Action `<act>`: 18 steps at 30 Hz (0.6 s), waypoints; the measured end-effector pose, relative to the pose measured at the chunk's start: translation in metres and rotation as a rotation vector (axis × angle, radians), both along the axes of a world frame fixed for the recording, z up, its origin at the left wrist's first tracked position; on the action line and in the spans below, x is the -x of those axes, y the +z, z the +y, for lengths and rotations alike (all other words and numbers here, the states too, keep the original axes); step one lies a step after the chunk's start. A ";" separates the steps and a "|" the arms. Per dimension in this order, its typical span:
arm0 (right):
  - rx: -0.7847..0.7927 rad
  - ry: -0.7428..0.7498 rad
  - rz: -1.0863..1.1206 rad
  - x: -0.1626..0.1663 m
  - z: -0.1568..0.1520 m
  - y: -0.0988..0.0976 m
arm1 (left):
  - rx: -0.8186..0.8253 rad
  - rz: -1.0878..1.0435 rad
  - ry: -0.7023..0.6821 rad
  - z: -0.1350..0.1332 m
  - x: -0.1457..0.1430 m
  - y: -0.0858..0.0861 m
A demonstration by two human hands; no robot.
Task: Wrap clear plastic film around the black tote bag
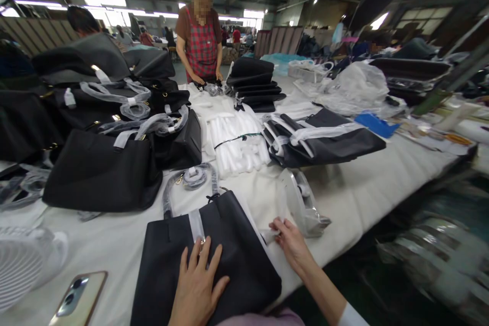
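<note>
Factory table [367, 188] was piled with bags, and the left hand [196, 285] lay flat, fingers spread, pinning the black bag [214, 260] at the near edge while the right hand [290, 242] pinched a white wrapping strip [269, 235] beside it.

Phone [76, 298] and fan [23, 265] — both cut by frame edges.

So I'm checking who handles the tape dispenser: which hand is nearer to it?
Right. The right hand pinches a strip beside the tape dispenser, just left of its base. The left hand lies flat on the black bag, farther left.
</note>
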State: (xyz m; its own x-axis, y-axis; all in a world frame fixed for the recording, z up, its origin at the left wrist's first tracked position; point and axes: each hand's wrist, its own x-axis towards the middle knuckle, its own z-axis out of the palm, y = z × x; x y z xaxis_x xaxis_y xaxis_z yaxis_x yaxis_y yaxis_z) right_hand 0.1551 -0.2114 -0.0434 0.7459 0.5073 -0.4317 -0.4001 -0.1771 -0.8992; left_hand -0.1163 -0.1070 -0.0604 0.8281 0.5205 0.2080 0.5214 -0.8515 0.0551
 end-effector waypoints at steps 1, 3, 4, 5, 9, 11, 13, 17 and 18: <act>-0.033 -0.036 0.000 -0.005 0.001 0.001 | -0.005 0.004 0.002 0.000 0.000 -0.001; -0.104 -0.092 0.023 -0.011 0.001 0.005 | -0.011 0.012 0.005 -0.001 0.001 -0.001; -0.139 -0.108 0.048 -0.012 0.001 0.006 | -0.014 0.016 0.007 -0.001 0.001 -0.001; -0.161 -0.112 0.083 -0.011 0.000 0.008 | -0.017 0.018 0.009 -0.001 0.001 -0.001; -0.128 0.088 0.219 0.009 -0.006 0.005 | -0.027 0.012 0.012 -0.002 -0.001 -0.001; -0.080 0.168 0.220 0.021 -0.008 -0.001 | -0.028 0.005 0.015 -0.002 -0.001 -0.001; -0.014 0.141 0.171 0.029 -0.007 -0.006 | -0.027 -0.001 0.015 -0.002 -0.001 -0.002; 0.118 0.055 0.060 0.034 -0.002 -0.007 | -0.038 -0.016 0.011 -0.002 0.000 -0.004; 0.133 0.031 0.052 0.034 -0.001 -0.005 | -0.042 -0.018 0.011 -0.002 0.000 -0.005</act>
